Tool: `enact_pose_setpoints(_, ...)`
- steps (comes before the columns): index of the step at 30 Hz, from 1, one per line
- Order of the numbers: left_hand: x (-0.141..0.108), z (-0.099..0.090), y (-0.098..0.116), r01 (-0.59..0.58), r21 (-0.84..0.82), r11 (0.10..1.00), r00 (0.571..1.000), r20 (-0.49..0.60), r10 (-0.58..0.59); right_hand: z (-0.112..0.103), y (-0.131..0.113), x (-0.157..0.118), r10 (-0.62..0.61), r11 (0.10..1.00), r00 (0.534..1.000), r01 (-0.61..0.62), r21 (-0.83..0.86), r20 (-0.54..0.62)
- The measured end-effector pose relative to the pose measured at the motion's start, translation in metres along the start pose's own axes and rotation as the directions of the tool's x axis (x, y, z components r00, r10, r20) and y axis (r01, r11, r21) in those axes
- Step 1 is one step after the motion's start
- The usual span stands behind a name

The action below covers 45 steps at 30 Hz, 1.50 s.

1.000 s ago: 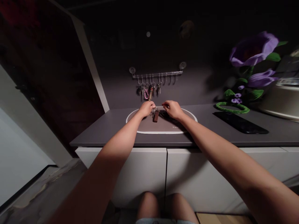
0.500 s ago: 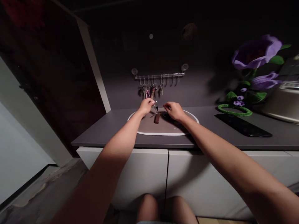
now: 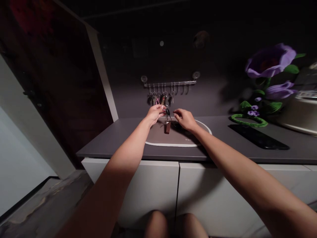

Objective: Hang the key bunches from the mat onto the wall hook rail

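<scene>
My left hand [image 3: 154, 114] is pinched on a key ring above the mat. From the ring hang a dark oval fob and keys [image 3: 168, 112], with a brown rectangular tag [image 3: 167, 127] dangling lowest. Just to the right is my right hand [image 3: 184, 119], a small gap from the key ring. Its fingers are curled with the tips close together; whether something small is between them I cannot make out. Beneath both hands lies a brown mat with a white rim [image 3: 163, 144]. Behind them, several sets of keys [image 3: 162, 99] hang from a clear hook rail [image 3: 170, 84] on the wall.
A black phone [image 3: 259, 136] lies on the grey counter [image 3: 104, 138] to the right. Behind it stand purple fabric flowers [image 3: 272, 61] with a green ring base [image 3: 249, 120], beside a pale rounded object [image 3: 300, 110]. White cabinet doors [image 3: 151, 188] are below; a dark door [image 3: 66, 82] is left.
The view has tilted slightly. The brown tag hangs straighter beneath my left hand, and the key ring sits a little farther right. My right hand has barely moved.
</scene>
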State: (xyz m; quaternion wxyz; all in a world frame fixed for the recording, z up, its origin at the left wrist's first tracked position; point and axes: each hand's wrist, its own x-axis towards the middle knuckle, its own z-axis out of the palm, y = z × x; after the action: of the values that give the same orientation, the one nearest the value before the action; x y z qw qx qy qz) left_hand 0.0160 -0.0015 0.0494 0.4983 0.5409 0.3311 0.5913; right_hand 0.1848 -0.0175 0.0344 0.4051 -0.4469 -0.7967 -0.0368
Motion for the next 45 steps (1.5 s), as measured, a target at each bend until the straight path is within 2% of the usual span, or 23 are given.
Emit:
enact_pose_setpoints(4,-0.001,0.001,0.003,0.003,-0.045,0.999,0.999,0.033,-0.002,-0.003,-0.005,0.0,0.015,0.993,0.998,-0.007,0.116,-0.067)
enact_pose_setpoints(10,-0.003,0.006,0.003,-0.008,-0.014,1.0,0.997,0.071,0.009,-0.004,-0.008,-0.001,-0.017,0.971,0.992,0.047,0.236,-0.129)
enact_pose_setpoints(21,-0.006,0.007,-0.002,0.02,-0.066,0.998,0.983,0.182,-0.008,-0.005,-0.011,-0.003,-0.072,0.963,0.989,0.103,0.25,-0.13)
enact_pose_setpoints(24,-0.006,0.007,-0.003,0.022,-0.034,0.999,0.984,0.18,-0.016,-0.004,-0.01,-0.002,-0.057,0.959,0.988,0.094,0.267,-0.142)
enact_pose_setpoints(29,-0.007,0.009,-0.003,0.051,-0.072,0.996,0.983,0.182,-0.037,-0.002,-0.005,0.0,0.005,0.944,0.986,0.05,0.326,-0.165)
enact_pose_setpoints(39,-0.007,0.013,-0.005,0.001,-0.063,0.998,0.991,0.132,0.007,0.005,0.004,0.009,0.128,0.768,0.988,-0.046,0.639,-0.083)
enact_pose_setpoints(45,-0.004,0.012,-0.009,-0.072,0.072,0.995,0.997,0.02,0.071,0.002,0.001,0.018,0.274,0.602,0.961,-0.15,0.784,-0.027)
